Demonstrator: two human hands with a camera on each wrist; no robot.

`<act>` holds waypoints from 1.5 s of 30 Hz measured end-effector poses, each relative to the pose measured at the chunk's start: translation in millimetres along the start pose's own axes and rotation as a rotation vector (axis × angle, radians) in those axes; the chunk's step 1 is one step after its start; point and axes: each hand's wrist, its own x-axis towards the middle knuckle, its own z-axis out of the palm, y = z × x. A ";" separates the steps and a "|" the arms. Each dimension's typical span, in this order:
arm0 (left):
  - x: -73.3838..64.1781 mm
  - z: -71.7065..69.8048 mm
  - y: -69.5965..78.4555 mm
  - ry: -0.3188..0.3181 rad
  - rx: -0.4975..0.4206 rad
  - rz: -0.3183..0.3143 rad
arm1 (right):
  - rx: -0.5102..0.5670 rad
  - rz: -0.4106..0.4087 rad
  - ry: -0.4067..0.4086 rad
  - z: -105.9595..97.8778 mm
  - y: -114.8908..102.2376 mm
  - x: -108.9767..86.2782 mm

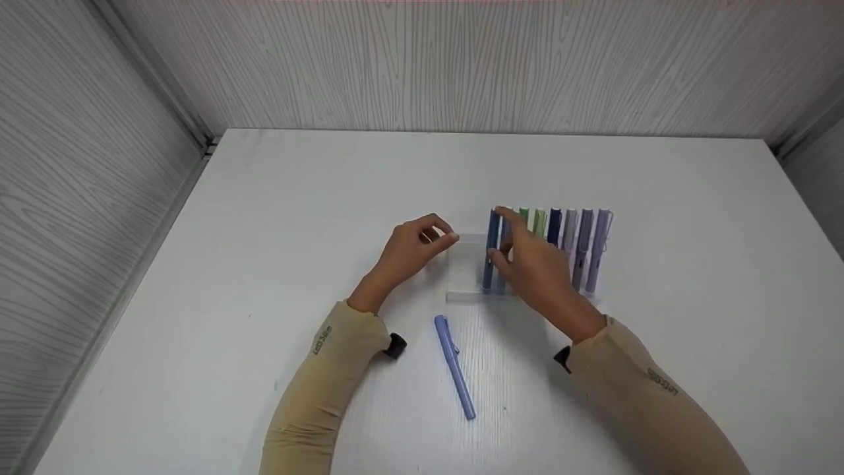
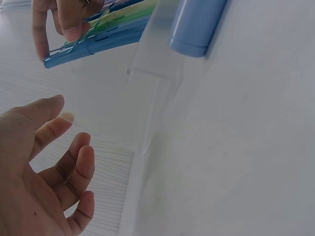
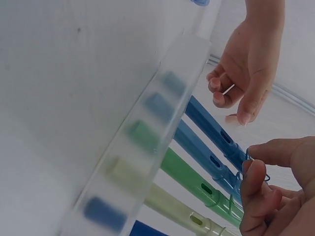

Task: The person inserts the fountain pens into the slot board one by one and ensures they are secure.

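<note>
A clear pen rack (image 1: 465,297) holds several capped pens in a row, blue ones at the left, then green and purple ones. My right hand (image 1: 537,267) is at the leftmost dark blue pen (image 1: 490,270), its index fingertip at the pen's top and thumb at its side. In the right wrist view, the right hand's fingers are round the clip end of that blue pen (image 3: 209,123). My left hand (image 1: 412,251) is beside the rack's left end, fingers loosely bent. Nothing shows between the left hand's fingers (image 2: 84,162) in the left wrist view.
A light blue pen (image 1: 455,366) lies on the white table (image 1: 316,178) in front of the rack, between the forearms. Light wood-grain panels (image 1: 428,66) stand behind the table and at its sides.
</note>
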 end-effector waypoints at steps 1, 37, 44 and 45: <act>0.0 0.1 -0.1 0.001 -0.001 0.004 | 0.004 0.006 0.002 -0.4 -0.2 -0.1; -0.5 -0.1 0.2 -0.007 -0.019 -0.012 | 0.190 -0.155 -0.647 13.7 -9.1 -39.6; -0.7 -0.7 -0.2 -0.018 -0.019 -0.018 | 0.135 -0.170 -0.718 20.6 -12.7 -38.8; -0.8 -0.9 -0.1 -0.017 -0.019 -0.021 | 0.128 -0.173 -0.720 21.4 -13.1 -38.4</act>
